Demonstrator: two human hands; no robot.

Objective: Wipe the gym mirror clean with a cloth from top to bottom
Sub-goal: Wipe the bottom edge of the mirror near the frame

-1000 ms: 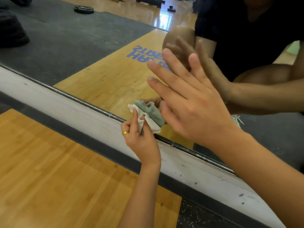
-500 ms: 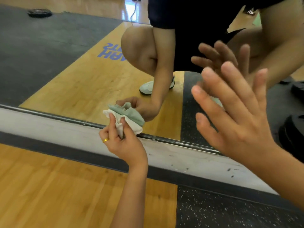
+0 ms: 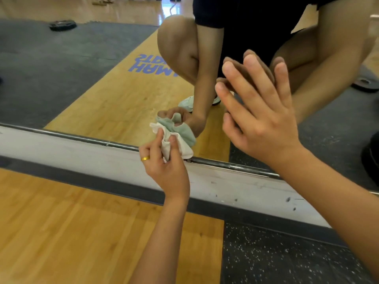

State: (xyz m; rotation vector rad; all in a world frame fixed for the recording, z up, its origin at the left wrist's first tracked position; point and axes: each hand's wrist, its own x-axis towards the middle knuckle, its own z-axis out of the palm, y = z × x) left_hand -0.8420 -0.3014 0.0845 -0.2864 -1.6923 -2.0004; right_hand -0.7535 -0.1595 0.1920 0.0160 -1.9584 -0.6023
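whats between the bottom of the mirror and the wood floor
Head view: a scuffed white strip, then a dark baseboard band, separate the mirror from the wood floor.

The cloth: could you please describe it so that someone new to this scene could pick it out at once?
Find the big wall mirror and follow its metal bottom strip to the left hand, which wears a gold ring. The cloth is the crumpled white wad pinched in its fingers at the glass; the right hand beside it is open and holds nothing.
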